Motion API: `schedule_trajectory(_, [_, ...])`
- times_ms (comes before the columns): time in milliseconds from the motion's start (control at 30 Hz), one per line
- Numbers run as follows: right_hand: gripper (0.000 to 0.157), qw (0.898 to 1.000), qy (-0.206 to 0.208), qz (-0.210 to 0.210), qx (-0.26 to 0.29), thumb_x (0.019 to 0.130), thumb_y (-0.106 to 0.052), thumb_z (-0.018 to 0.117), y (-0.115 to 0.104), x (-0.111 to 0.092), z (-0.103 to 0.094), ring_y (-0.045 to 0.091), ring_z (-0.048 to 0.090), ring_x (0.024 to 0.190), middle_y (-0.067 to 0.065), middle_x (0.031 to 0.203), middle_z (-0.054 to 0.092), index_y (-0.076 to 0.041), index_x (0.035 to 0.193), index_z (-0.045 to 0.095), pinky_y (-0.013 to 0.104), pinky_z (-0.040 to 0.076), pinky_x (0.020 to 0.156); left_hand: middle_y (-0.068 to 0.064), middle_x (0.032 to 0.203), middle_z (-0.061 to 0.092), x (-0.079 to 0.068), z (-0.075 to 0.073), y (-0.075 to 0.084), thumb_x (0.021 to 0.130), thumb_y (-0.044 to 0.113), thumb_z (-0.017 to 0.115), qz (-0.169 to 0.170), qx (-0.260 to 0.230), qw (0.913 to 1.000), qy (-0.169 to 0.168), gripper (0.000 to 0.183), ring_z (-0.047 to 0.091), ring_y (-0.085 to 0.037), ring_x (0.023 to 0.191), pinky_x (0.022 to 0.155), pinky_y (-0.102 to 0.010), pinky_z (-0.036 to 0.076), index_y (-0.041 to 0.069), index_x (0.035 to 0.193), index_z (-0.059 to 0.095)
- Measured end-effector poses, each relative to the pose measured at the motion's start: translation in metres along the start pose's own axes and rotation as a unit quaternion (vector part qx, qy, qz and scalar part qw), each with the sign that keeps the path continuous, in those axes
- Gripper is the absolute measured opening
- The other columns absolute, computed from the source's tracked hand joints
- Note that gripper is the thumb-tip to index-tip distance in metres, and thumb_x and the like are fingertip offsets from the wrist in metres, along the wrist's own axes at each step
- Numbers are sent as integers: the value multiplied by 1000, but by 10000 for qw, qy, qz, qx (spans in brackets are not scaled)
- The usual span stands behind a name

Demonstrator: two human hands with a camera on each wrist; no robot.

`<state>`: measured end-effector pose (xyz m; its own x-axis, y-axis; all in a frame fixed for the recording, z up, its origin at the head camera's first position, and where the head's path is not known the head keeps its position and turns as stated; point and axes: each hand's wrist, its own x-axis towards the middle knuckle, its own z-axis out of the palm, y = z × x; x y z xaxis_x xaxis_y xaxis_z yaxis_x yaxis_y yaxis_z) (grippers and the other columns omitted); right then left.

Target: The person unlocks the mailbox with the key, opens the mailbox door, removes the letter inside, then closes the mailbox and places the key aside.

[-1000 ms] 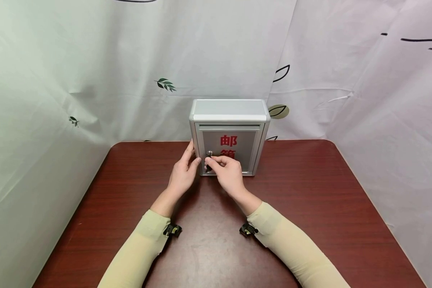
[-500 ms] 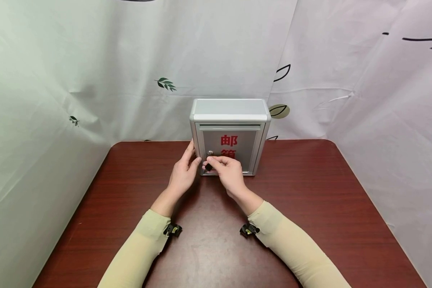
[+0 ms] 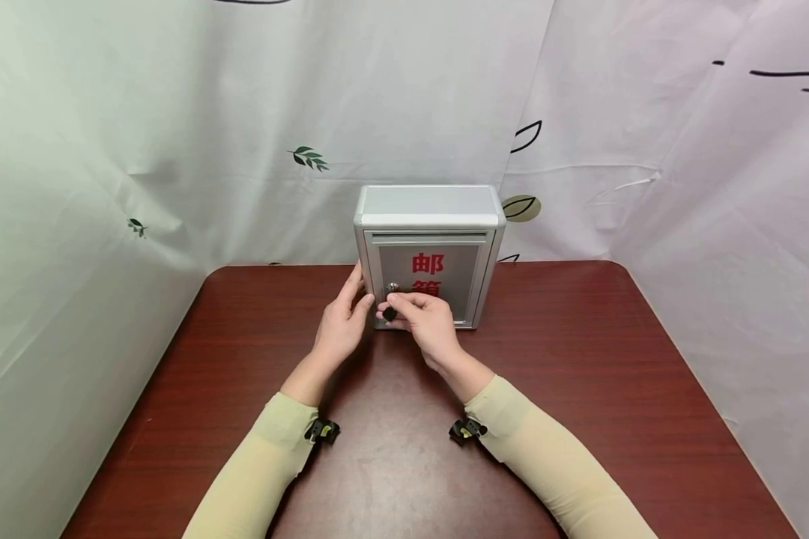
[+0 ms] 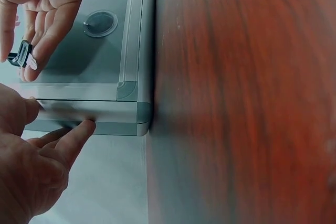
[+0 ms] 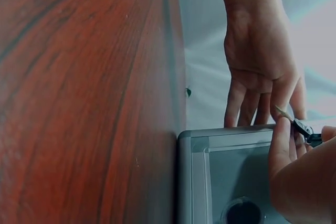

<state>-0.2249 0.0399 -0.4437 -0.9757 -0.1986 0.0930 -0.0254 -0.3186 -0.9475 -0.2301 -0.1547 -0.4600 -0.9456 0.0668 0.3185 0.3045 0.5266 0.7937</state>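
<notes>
A grey metal mailbox (image 3: 434, 209) with red characters stands upright on the table, its front door shut. Its round lock (image 3: 393, 287) shows just above my right fingertips. My right hand (image 3: 431, 326) pinches at a key by the lock; the fingers hide most of that spot. A black-headed key (image 4: 23, 55) hangs at those fingers, its bare metal blade showing, and it appears in the right wrist view as a key (image 5: 300, 126) too. My left hand (image 3: 340, 322) rests along the mailbox's left side, thumb at the front edge and fingers extended against the side.
The mailbox stands near the back edge of the dark red wooden table (image 3: 580, 359). White patterned cloth (image 3: 411, 90) hangs behind and on both sides. A dark round disc (image 4: 101, 23) sits low on the mailbox door.
The hanging key's black head has swung and shows its broad face below my right fingers. My right fingertips shifted slightly at the lock. My left hand and the mailbox stay in place.
</notes>
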Motion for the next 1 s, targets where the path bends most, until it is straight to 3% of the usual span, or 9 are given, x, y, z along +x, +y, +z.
schedule_trajectory(433, [27, 9995, -172, 227, -163, 108, -14, 75, -3, -2, -4, 19, 82, 91, 17, 102, 83, 10, 120, 79, 37, 67, 86, -8, 160, 63, 0, -2, -2, 117, 24, 60, 93, -75, 9999, -13, 74, 56, -33, 150, 117, -63, 47, 56, 174, 25])
schedule_trajectory(733, [27, 9982, -434, 380, -136, 109, -10, 73, -6, -9, -9, 21, 83, 92, 20, 104, 83, 14, 121, 75, 40, 67, 88, -11, 158, 64, 0, -3, -1, 117, 21, 60, 128, -134, 9998, 5, 75, 59, -37, 147, 113, -60, 53, 55, 175, 26])
schedule_trajectory(1000, [28, 9968, -577, 527, -157, 108, -10, 73, -10, -17, -13, 22, 83, 93, 20, 105, 82, 15, 122, 75, 40, 67, 88, -10, 158, 64, 0, -2, -1, 117, 24, 61, 85, -40, 9999, 40, 74, 59, -35, 147, 116, -61, 49, 55, 174, 27])
